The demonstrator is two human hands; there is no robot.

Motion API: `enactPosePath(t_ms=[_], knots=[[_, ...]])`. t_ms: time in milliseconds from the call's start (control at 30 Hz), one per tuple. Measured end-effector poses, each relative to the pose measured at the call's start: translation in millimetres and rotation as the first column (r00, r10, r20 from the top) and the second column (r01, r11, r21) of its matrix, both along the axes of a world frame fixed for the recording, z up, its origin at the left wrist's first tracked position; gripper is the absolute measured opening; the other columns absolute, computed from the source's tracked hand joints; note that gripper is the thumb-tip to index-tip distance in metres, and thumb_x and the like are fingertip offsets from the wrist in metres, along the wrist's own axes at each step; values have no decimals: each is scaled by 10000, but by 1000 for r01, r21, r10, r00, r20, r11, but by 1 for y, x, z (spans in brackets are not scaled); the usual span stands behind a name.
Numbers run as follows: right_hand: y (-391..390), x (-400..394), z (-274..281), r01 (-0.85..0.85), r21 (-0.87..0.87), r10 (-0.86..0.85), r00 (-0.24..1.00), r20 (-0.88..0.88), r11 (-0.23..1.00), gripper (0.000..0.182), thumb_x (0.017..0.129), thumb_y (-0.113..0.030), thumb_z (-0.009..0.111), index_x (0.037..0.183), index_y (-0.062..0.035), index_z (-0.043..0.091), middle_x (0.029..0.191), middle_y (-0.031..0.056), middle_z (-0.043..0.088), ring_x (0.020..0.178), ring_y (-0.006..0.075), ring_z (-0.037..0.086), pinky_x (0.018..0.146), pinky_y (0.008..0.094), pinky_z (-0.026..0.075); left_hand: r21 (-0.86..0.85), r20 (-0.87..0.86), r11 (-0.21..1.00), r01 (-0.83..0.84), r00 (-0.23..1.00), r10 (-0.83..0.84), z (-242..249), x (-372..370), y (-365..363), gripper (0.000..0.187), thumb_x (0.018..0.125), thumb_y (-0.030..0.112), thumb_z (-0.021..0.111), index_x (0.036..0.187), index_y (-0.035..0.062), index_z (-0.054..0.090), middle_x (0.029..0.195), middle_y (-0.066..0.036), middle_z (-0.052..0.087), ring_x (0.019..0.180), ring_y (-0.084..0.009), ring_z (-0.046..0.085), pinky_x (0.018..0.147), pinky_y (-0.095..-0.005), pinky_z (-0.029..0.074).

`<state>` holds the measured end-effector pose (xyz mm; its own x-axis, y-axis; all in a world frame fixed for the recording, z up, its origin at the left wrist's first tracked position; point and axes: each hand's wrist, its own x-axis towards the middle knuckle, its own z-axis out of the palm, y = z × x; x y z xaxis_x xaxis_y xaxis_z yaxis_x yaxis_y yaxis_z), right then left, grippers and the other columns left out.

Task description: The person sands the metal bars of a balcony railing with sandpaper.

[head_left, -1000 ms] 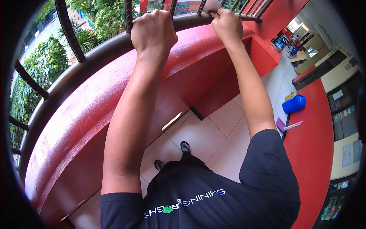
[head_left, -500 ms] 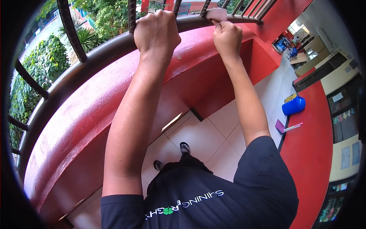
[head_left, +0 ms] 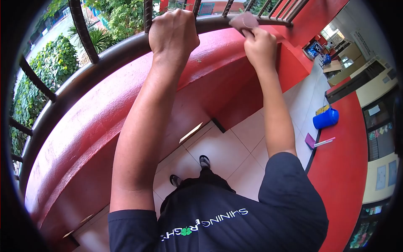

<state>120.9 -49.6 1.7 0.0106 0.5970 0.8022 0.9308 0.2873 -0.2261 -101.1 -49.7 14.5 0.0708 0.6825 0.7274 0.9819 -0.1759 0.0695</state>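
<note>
My left hand [head_left: 174, 35] is closed in a fist on the dark metal railing [head_left: 121, 49], between two upright ribbed bars; its fingers curl out of sight on the far side. To its right, my right hand [head_left: 261, 46] pinches a small pinkish-brown cloth [head_left: 244, 22], with a thin pale thread showing on it. The cloth is slightly blurred and overlaps the rail's right part in this view. Below the rail runs a curved red-painted ledge [head_left: 100, 92].
On a red bench-like surface [head_left: 336, 168] at right lie a blue container [head_left: 326, 118] and a purple dustpan-like item [head_left: 310, 141] with a pale handle. Leafy plants [head_left: 46, 69] grow beyond the railing. My feet stand on a tiled floor [head_left: 222, 147].
My right hand has moved right and slightly down, with the cloth shifting and turning in its fingers. My left hand keeps its hold on the railing.
</note>
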Motion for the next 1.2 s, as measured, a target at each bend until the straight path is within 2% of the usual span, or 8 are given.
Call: enactPosePath(t_ms=[233,400,433,467,667,800,1000,1200], knots=[[-170,214,-262,336,-440,-528,723,-446,833,226,905,-186,663,973,26,702,984,259,717,968,446,682,839,493,534,-12,39,999,-39,998,40,-3,4,0,230,746,291,777,810,71,747,771,-142,735,746,-290,748,686,-389,598],[-428,240,-461,29,-843,-512,783,353,-537,564,695,-380,846,1159,-80,728,1170,154,726,1114,339,677,980,374,545,-53,-12,995,-87,996,86,4,5,-9,154,750,202,738,805,71,677,738,-139,713,707,-295,733,675,-390,575],[-506,229,-485,387,-914,34,922,386,-119,554,821,-415,736,1241,-60,673,1059,155,744,1060,315,700,985,384,541,-35,-17,994,-106,994,105,4,9,-9,22,740,89,673,751,78,657,712,-136,708,690,-286,731,651,-387,563],[-486,235,-491,383,-917,42,924,380,-110,554,821,-415,736,1241,-60,673,1059,155,744,1060,315,700,985,384,541,-113,-28,980,-161,987,159,3,10,-2,188,798,234,732,858,62,684,741,-152,709,715,-309,732,662,-417,574],[-440,264,-515,-154,-929,-680,722,128,-338,398,912,-294,548,1146,3,672,850,177,716,770,308,688,751,419,582,-185,-27,939,-291,956,291,12,22,2,169,742,266,706,805,127,779,723,-159,701,689,-347,724,650,-436,584],[-421,324,-531,-402,-915,-963,256,-79,-32,323,928,-177,457,962,37,696,717,183,677,574,301,651,516,432,565,-145,-68,949,-281,959,274,17,26,-6,161,749,210,660,743,76,749,718,-179,711,699,-346,740,635,-431,592],[-186,301,-390,-328,-730,-386,681,-623,599,366,931,-217,538,1123,67,665,959,177,730,865,248,699,785,370,538,-126,-122,939,-319,945,304,11,30,-19,291,764,371,770,893,112,750,831,-120,749,810,-306,749,689,-434,599],[-239,324,-420,-444,-699,-282,691,-665,561,391,901,-142,542,1214,74,632,1040,205,720,963,275,715,873,372,534,62,-88,929,-365,925,369,-17,46,-34,500,746,336,756,1158,83,629,1145,-87,645,1159,-267,582,1044,-411,418]])
